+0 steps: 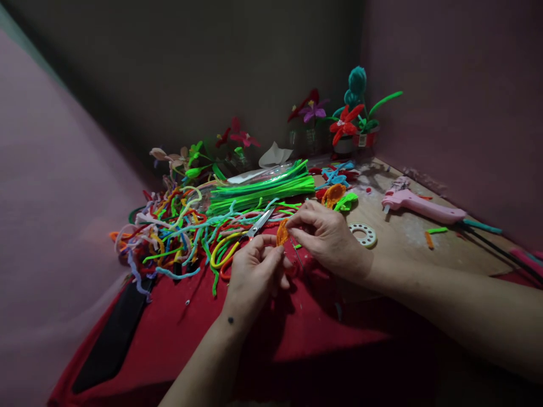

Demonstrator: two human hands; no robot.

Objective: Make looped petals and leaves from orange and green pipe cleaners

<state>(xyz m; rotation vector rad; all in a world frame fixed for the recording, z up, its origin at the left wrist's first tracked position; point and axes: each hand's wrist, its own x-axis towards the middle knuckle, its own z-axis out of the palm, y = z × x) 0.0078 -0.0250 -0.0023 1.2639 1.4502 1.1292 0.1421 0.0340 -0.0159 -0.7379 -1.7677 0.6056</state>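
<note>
Between my hands is a small orange pipe-cleaner piece (pixel 281 232), bent into a fuzzy rounded shape. My left hand (pixel 257 268) is closed on its lower end, thumb against fingers. From the right, my right hand (pixel 331 237) pinches its upper edge, with the fingertips partly hidden. A thin wire-like strand (pixel 298 255) slants down below my right hand; where it is attached I cannot tell. Scissors (pixel 261 222) with yellow and red handles lie partly open just behind my left hand.
Tangled coloured pipe cleaners (pixel 169 226) lie on the left, a green bundle (pixel 263 189) behind. A pink glue gun (pixel 424 204) and a white holed disc (pixel 368 234) are on the right. Pipe-cleaner flowers (pixel 345 121) stand at the back. A black flat object (pixel 112 339) lies front left.
</note>
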